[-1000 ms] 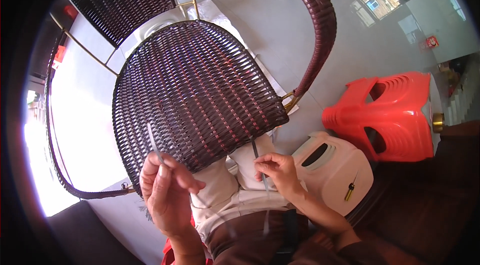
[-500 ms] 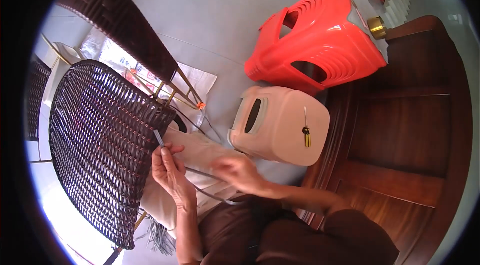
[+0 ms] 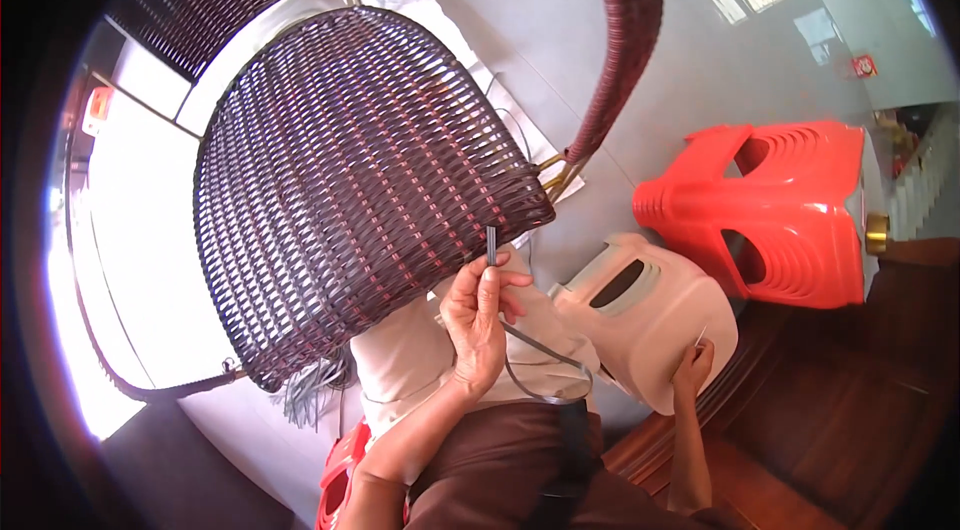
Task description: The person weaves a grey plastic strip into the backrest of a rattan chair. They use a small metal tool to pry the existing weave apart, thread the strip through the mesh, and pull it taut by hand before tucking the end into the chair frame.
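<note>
My left hand (image 3: 478, 320) pinches a flat grey weaving strip (image 3: 491, 246) between thumb and fingers. Its short end points up beside the near right corner of a dark brown woven chair seat (image 3: 340, 160); the rest loops down over my lap. Over the top of a beige plastic stool (image 3: 650, 305), my right hand (image 3: 692, 367) is closed round a screwdriver (image 3: 701, 335). Only the thin metal shaft shows past the fingers; the handle is hidden in them.
A red plastic stool (image 3: 800, 230) lies on its side at the right, next to a dark wooden bench (image 3: 850, 380). The chair's wrapped armrest (image 3: 635, 30) curves up beyond the seat. Loose grey strips (image 3: 312, 395) hang in a bundle below the seat, near another red stool (image 3: 345, 470).
My right hand has gone from near the strip to the beige stool and taken hold of the screwdriver lying there. The view has turned; the left hand still pinches the strip.
</note>
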